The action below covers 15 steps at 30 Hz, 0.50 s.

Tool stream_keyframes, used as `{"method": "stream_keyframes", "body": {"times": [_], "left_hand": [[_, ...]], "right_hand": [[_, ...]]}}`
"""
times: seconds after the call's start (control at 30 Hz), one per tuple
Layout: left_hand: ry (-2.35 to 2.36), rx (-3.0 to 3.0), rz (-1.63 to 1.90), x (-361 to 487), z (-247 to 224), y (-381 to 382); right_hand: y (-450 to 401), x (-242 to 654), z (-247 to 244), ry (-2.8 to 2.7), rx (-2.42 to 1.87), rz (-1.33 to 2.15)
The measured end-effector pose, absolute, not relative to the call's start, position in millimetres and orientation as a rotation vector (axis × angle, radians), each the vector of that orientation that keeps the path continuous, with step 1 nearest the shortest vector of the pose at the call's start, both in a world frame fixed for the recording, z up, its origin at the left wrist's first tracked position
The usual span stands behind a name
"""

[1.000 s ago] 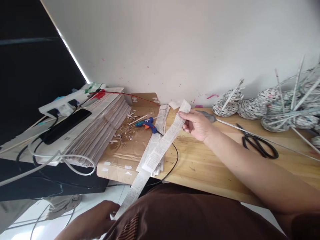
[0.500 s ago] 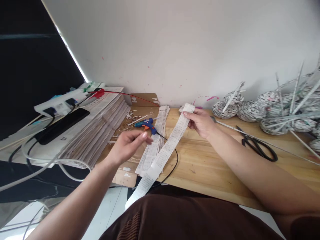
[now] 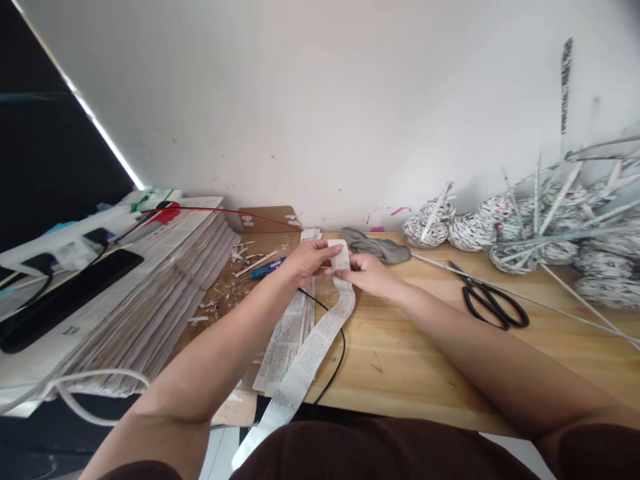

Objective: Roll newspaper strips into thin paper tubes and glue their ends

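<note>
Newsprint strip (image 3: 320,340), one long piece, is hanging from two hands in my head view. I'm pinching its upper end over the table (image 3: 400,347), the left hand (image 3: 311,260) and right hand (image 3: 373,275) both closing thumb and fingers on it. Below them it's bending and sloping down past the front edge. One pile of cut strips (image 3: 287,343) is lying just left of it, overlapping too much for me to count. One blue glue gun (image 3: 264,270) is showing partly; one pair of scissors (image 3: 474,283) and one grey cloth (image 3: 383,248) are lying to the right.
</note>
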<state>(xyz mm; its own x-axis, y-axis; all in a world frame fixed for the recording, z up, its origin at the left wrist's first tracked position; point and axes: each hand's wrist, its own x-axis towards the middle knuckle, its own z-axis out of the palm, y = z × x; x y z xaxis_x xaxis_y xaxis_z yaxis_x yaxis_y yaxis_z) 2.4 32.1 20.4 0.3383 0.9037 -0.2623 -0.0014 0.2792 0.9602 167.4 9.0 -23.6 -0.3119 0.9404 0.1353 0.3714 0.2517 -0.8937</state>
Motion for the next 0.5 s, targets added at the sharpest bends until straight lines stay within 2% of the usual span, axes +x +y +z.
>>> {"method": "stream_keyframes", "body": {"times": [0.2,0.27,0.4,0.5], "left_hand": [[0.883,0.879,0.908,11,6,43],[0.891,0.86,0.918,11,-1,43],[0.893,0.884,0.876,10,-14,39],[0.86,0.894,0.867,10,-20,36]], "right_hand": [[14,181,-16,-2.122,-1.286,0.89],[19,189,-13,-2.082,-1.389,0.677],[29,207,-21,-1.975,-1.619,0.034],[37,214,-34,-2.103,-1.768,-0.133]]}}
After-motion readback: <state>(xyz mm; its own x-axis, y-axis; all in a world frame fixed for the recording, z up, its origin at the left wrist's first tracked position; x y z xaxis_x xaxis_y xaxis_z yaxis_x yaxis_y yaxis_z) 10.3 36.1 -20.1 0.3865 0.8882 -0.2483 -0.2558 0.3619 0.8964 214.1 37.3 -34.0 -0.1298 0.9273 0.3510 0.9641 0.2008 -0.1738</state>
